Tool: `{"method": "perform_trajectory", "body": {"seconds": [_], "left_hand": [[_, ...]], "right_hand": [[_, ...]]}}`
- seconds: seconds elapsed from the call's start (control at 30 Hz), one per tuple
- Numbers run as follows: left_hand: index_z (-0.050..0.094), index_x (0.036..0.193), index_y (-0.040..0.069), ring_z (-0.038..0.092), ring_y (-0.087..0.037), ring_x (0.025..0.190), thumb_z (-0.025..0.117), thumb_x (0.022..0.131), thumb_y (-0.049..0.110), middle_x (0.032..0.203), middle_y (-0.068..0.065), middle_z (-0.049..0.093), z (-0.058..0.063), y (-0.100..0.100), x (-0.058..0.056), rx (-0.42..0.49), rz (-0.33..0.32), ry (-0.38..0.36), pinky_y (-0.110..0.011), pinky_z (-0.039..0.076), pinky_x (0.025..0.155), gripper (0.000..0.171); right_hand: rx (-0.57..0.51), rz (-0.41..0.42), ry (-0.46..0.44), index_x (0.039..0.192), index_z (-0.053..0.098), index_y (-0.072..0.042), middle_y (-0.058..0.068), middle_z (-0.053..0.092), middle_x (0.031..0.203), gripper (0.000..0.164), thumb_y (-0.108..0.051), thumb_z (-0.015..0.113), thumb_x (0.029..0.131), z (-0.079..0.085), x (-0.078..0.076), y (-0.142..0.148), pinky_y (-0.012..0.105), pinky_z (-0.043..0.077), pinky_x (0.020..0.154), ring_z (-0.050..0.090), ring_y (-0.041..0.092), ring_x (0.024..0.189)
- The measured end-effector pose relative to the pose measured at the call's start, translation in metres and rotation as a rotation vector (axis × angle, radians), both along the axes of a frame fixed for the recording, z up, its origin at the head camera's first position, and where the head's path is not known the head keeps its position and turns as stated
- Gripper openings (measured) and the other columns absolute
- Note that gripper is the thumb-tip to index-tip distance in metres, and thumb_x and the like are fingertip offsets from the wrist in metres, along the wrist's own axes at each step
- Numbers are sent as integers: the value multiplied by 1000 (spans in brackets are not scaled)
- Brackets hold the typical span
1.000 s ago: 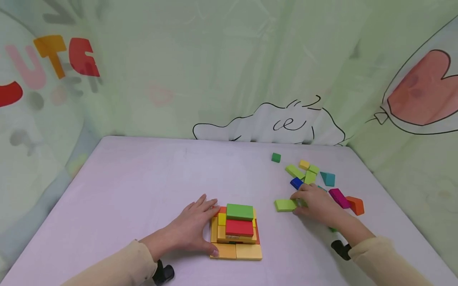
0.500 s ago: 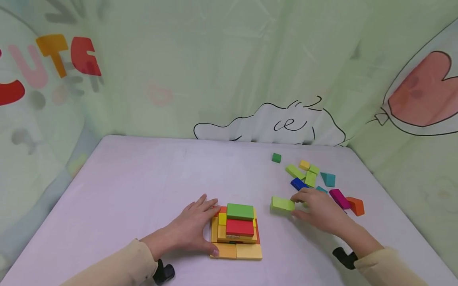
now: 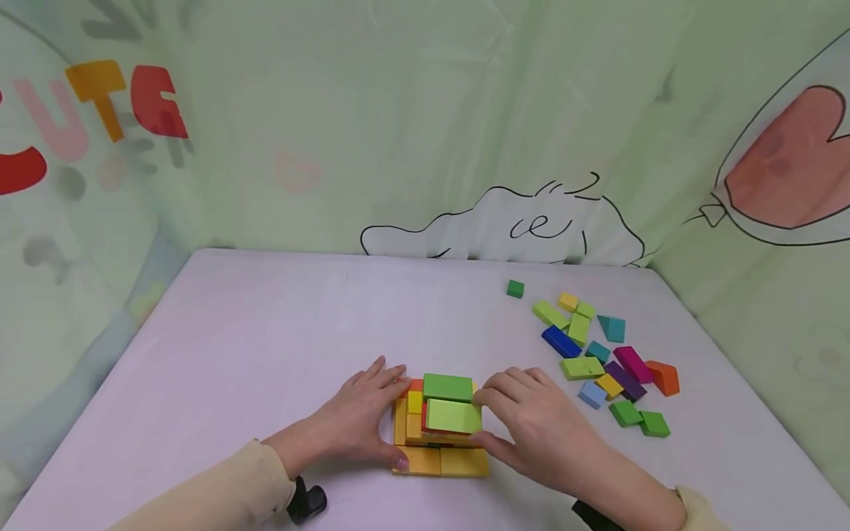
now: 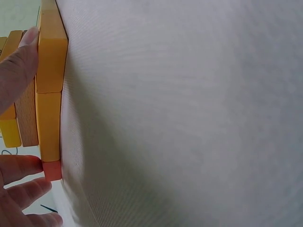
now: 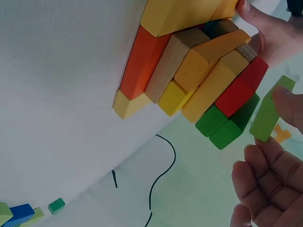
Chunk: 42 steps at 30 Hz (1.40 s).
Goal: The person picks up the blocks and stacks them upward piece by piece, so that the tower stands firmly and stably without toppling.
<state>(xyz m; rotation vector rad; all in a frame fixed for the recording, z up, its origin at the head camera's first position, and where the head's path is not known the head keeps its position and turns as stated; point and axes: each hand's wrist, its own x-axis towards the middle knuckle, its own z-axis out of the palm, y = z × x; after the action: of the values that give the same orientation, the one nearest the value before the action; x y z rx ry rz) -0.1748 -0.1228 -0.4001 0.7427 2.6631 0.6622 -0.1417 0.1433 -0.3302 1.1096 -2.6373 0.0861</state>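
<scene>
My right hand (image 3: 541,435) pinches a light green block (image 3: 454,417) by its right end, between thumb and fingertips. In the right wrist view that block is tilted and held just above the stack, apart from the red block (image 5: 241,87) and the green block (image 5: 232,125) on its top. The layered stack has yellow blocks (image 3: 463,463) at its base, with orange and bare-wood pieces above. My left hand (image 3: 355,420) spreads around the stack's left side. Its thumb touches a front base block and its fingers touch the orange-red block (image 4: 53,171) at the far corner.
Several loose blocks lie scattered to the right, among them a blue block (image 3: 561,341), a magenta block (image 3: 633,364) and an orange block (image 3: 662,377). A small green cube (image 3: 515,288) sits apart behind them. A printed curtain (image 3: 425,133) hangs behind the table.
My right hand has lifted the light green block from the loose pieces and carried it left to over the stack. The left hand stays in place beside the stack.
</scene>
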Motion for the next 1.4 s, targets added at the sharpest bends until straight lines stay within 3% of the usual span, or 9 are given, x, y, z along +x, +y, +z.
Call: {"method": "perform_trajectory", "body": {"seconds": [0.8, 1.4], "left_hand": [[46, 153, 8, 18, -40, 158, 91, 68, 54, 165, -10, 35, 2, 1, 1, -3, 4, -12, -62, 25, 124, 107], [46, 153, 6, 17, -40, 158, 91, 68, 55, 166, -10, 35, 1, 0, 1, -1, 2, -8, -62, 24, 125, 108]], "right_hand": [[60, -23, 0, 103, 74, -18, -3, 71, 103, 39, -42, 89, 77, -2, -3, -8, 37, 55, 83, 63, 16, 97], [33, -44, -40, 109, 71, -17, -4, 69, 104, 43, -43, 87, 79, 0, -2, -7, 37, 55, 85, 62, 15, 98]]}}
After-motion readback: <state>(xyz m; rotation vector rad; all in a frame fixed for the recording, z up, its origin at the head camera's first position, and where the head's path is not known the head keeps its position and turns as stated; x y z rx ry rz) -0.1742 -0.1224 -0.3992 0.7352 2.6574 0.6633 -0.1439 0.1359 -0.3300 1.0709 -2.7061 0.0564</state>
